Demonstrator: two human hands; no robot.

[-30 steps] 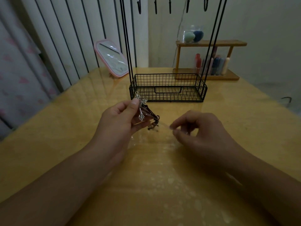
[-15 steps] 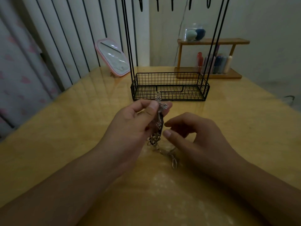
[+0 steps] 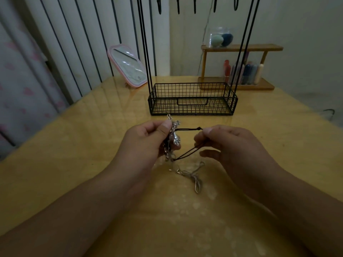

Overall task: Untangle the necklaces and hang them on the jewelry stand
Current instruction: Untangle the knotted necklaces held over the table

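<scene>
My left hand pinches a tangled bundle of necklaces with silver pendants, held just above the yellow table. My right hand grips a black cord that runs taut from the bundle to its fingertips, with a second loop of it lower down. A silvery chain trails from the bundle onto the table between my hands. The black wire jewelry stand, a basket base with tall uprights and hooks at the top, stands behind my hands.
A pink-framed mirror leans at the back left. A wooden shelf at the back right holds a clear jar with sponges and several small bottles. A striped wall and a curtain lie to the left.
My right hand has caught the black cord and drawn it out to the right, away from the bundle. The silver chain has dropped onto the table.
</scene>
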